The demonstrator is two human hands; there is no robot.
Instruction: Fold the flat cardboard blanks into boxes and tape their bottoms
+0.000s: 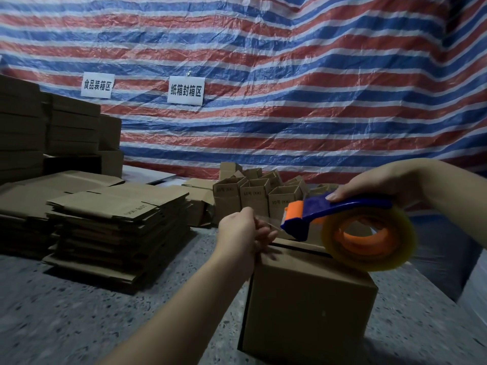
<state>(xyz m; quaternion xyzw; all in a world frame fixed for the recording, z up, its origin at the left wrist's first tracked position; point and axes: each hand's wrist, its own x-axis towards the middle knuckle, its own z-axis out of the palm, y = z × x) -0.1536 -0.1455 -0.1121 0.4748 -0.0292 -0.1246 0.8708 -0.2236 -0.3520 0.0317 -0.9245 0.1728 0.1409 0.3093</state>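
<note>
A folded brown cardboard box (308,309) stands on the speckled floor in front of me, its closed flaps facing up with a dark seam along the top. My right hand (369,183) grips a blue and orange tape dispenser (340,214) with a roll of clear tape (369,238) resting on the box top. My left hand (245,230) pinches the free end of the clear tape at the box's left top edge. A stack of flat cardboard blanks (118,222) lies to the left.
Several folded open boxes (255,196) stand behind the working box. Taller piles of blanks (47,127) rise at the far left. A striped red, white and blue tarpaulin (290,88) with two paper signs hangs behind. Grey speckled floor (66,312) spreads at lower left.
</note>
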